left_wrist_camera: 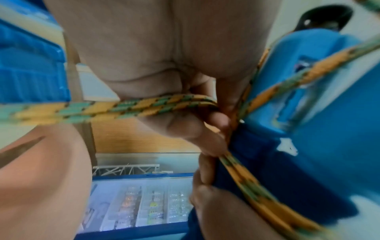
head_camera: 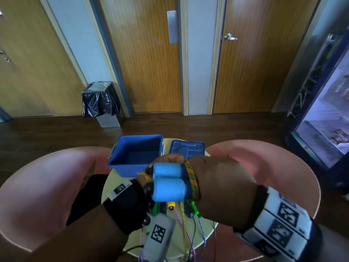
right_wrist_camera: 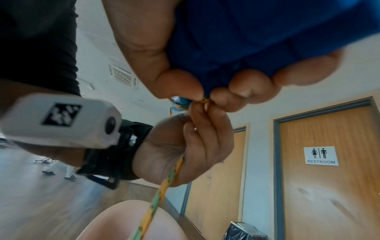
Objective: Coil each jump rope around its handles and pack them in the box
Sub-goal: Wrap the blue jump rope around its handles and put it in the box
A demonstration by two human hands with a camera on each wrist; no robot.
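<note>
My right hand (head_camera: 217,184) grips two light-blue jump-rope handles (head_camera: 168,183) held side by side above the table. A yellow-and-green braided rope (head_camera: 193,179) runs in turns around them. My left hand (head_camera: 140,180), mostly hidden behind the handles, pinches this rope (right_wrist_camera: 205,101) at its fingertips (right_wrist_camera: 197,112), and the loose length (right_wrist_camera: 160,194) hangs down past the palm. The left wrist view shows the rope (left_wrist_camera: 144,107) doubled across my left fingers beside the handles (left_wrist_camera: 318,113). The open blue box (head_camera: 120,163) stands on the table just beyond my hands.
The box lid (head_camera: 196,146) lies right of the box on the small round cream table (head_camera: 136,239). Other jump ropes with green (head_camera: 194,207), yellow (head_camera: 171,204) and black handles lie under my hands. Pink chairs (head_camera: 47,186) flank the table. A glass-door fridge (head_camera: 328,110) stands far right.
</note>
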